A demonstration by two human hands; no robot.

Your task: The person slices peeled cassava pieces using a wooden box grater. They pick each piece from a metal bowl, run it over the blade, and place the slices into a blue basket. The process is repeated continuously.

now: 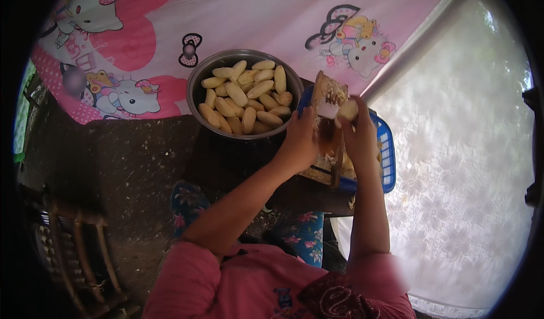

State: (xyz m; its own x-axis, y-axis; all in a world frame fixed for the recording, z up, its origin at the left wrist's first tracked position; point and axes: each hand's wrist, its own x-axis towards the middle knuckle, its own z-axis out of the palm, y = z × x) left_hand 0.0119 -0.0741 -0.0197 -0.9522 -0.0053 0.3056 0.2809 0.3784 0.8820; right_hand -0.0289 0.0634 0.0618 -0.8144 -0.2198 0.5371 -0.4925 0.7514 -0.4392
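A wooden slicer [325,85], a narrow board frame with crumbs stuck to it, stands tilted over a blue plastic basket [387,150]. My left hand [302,136] is closed around the slicer's left side. In my right hand [358,135] is a peeled banana [348,110], pinched in the fingers at the slicer's right edge. The slicer and my hands hide much of the basket, though some pale pieces show inside it. Left of the slicer stands a round metal pot [192,99] heaped with several peeled bananas [238,94].
Behind the pot hangs a pink printed cloth sheet [238,18]. A white lace curtain [453,166] hangs close on the right. The dark ground [130,171] is scattered with bits, and a bamboo seat [85,251] stands at the lower left.
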